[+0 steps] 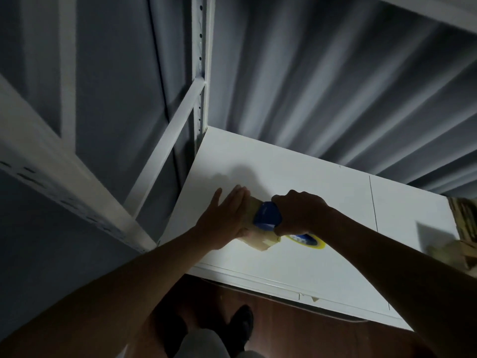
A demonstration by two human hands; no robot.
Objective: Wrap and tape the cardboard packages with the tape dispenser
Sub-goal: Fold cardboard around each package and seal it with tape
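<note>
A small cardboard package [260,240] lies on the white shelf board [296,177]. My left hand [224,218] rests flat on the package's left side, fingers straight, thumb spread out. My right hand [296,213] grips the blue tape dispenser [267,215], which sits on top of the package. The dispenser's tape roll [307,240], blue with a yellow rim, shows below my right wrist. Most of the package is hidden under both hands and the dispenser.
More cardboard [462,228] lies at the right edge of the board. A white metal rack upright [201,68] and a diagonal brace [165,148] stand at the left. A grey curtain [335,86] hangs behind. My shoes [240,324] stand on the dark floor below.
</note>
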